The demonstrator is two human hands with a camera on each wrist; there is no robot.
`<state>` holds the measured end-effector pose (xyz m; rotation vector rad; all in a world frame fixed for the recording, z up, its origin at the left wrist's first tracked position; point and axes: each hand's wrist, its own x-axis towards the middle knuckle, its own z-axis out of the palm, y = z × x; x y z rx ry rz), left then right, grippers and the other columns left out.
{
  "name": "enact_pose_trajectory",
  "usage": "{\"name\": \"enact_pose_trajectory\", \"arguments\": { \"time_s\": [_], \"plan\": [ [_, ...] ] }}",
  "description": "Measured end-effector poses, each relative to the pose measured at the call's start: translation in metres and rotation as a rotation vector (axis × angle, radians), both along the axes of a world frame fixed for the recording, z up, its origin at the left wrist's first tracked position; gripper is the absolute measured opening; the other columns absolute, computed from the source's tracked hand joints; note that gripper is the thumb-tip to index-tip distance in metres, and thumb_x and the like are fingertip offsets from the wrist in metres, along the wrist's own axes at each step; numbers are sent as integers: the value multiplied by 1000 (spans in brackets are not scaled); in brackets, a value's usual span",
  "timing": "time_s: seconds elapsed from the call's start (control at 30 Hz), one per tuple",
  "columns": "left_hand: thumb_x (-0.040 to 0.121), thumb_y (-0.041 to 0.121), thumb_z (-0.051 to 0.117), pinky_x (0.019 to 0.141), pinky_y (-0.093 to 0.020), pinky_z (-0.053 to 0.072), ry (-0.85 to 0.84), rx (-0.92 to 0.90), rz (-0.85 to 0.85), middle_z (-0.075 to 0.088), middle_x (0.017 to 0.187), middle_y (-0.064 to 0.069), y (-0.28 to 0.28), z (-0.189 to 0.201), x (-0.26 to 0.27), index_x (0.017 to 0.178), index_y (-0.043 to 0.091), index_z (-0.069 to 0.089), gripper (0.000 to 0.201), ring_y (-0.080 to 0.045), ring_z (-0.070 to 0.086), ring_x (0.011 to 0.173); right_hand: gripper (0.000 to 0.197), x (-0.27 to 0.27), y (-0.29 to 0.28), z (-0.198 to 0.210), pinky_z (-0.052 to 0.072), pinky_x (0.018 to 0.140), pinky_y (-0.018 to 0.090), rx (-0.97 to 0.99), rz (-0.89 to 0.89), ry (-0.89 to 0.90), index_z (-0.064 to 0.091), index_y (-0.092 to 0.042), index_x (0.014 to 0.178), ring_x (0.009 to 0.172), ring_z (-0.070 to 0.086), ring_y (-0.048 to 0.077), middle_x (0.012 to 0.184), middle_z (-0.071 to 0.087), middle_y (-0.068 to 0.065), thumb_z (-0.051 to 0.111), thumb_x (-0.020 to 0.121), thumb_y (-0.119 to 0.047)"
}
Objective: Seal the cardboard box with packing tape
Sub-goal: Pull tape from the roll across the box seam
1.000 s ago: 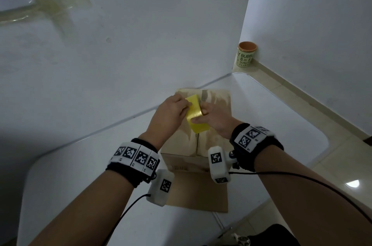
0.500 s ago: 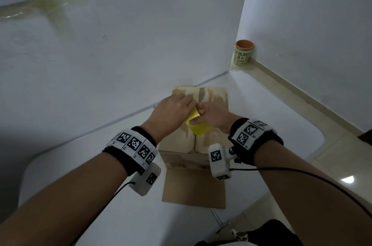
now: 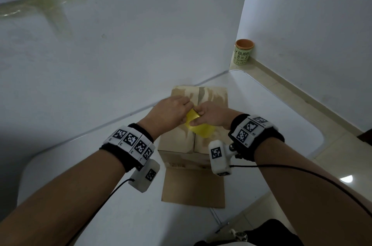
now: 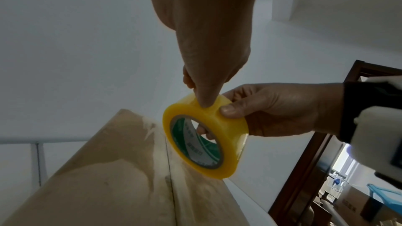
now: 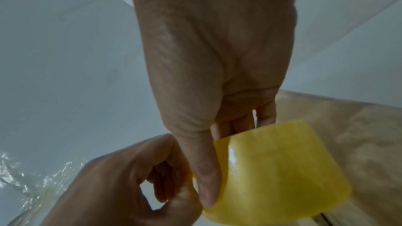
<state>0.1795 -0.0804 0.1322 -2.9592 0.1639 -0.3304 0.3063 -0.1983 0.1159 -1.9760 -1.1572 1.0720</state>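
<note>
A brown cardboard box stands on the white table, top flaps closed with a centre seam. Just above its top is a yellow roll of packing tape. My right hand grips the roll, thumb on the outer face and fingers through the core. My left hand touches the roll's outer face with thumb and fingertips at the top. The tape's free end is not visible.
A loose flat piece of cardboard lies on the table in front of the box. A paper cup stands in the far corner on the floor ledge. White walls close in behind and at right. A dark door frame shows at right.
Both hands and the roll have shifted slightly toward the near side of the box top. The left hand's fingers have closed in over the roll.
</note>
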Motion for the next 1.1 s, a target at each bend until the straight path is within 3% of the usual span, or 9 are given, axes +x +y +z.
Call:
{"name": "enact_pose_trajectory", "arguments": {
  "time_s": [0.3, 0.5, 0.57, 0.67, 0.77, 0.83, 0.9, 1.03, 1.1],
  "plan": [
    [72, 10, 68, 53, -30, 34, 4, -573, 292, 51, 65, 1, 1, -18, -5, 69, 8, 53, 16, -14, 45, 58, 35, 0, -1, -11, 31, 70, 31, -42, 28, -69, 52, 6, 76, 70, 40, 22, 69, 36, 8, 76, 77, -19],
    [79, 9, 61, 57, -21, 37, 26, -637, 436, 62, 73, -5, 20, -11, -11, 72, 8, 56, 9, -18, 53, 66, 58, 8, -7, -8, 45, 86, 38, -86, -26, -87, 51, 16, 122, 98, 59, 35, 95, 57, 13, 74, 80, -18],
    [86, 15, 63, 66, -22, 43, 33, -783, 491, 69, 83, -7, 23, -16, -9, 82, 6, 64, 11, -18, 60, 75, 48, 5, -10, -9, 46, 87, 38, -80, -49, -39, 57, 14, 114, 97, 60, 30, 99, 59, 9, 74, 80, -15],
    [95, 37, 54, 93, -32, 48, 49, -1163, 692, 64, 120, -6, 25, -35, -3, 122, 16, 60, 34, -19, 59, 108, 41, -1, -11, -8, 49, 91, 48, -18, -136, 39, 61, 10, 113, 102, 62, 40, 106, 64, 28, 74, 78, -9],
    [92, 2, 43, 97, -29, 42, 174, -1508, 546, 39, 149, -5, 31, -43, -7, 141, 36, 39, 60, -23, 42, 133, 44, -2, -10, 0, 48, 91, 49, 64, -198, 204, 63, 0, 115, 107, 61, 39, 114, 63, 25, 69, 72, -4],
    [84, -14, 47, 95, -18, 40, 203, -1417, 339, 29, 154, 6, 31, -43, -8, 146, 36, 31, 81, -12, 35, 136, 59, -4, -9, 9, 46, 85, 46, 96, -211, 305, 58, -1, 121, 103, 58, 36, 119, 58, 28, 62, 62, -10],
    [88, 0, 62, 96, -16, 41, 82, -1224, 273, 37, 147, 7, 26, -40, -5, 147, 30, 30, 73, -6, 43, 127, 67, -7, -8, 16, 42, 83, 43, 125, -231, 400, 51, 1, 127, 100, 55, 31, 116, 56, 29, 58, 62, -13],
    [96, 14, 55, 71, -25, 42, -156, -829, 333, 59, 84, -2, 21, -35, -1, 143, 19, 44, 49, -4, 52, 68, 43, -14, -7, 26, 47, 87, 36, 166, -251, 570, 54, -2, 124, 96, 59, 21, 107, 61, 12, 47, 94, -32],
    [98, 14, 51, 70, -25, 38, -156, -658, 345, 63, 92, -10, 19, -33, -4, 146, 20, 39, 50, -17, 57, 75, 31, -13, -8, 24, 49, 79, 24, 173, -267, 516, 58, -4, 104, 84, 60, 10, 91, 59, 8, 37, 102, -27]
  ]
}}
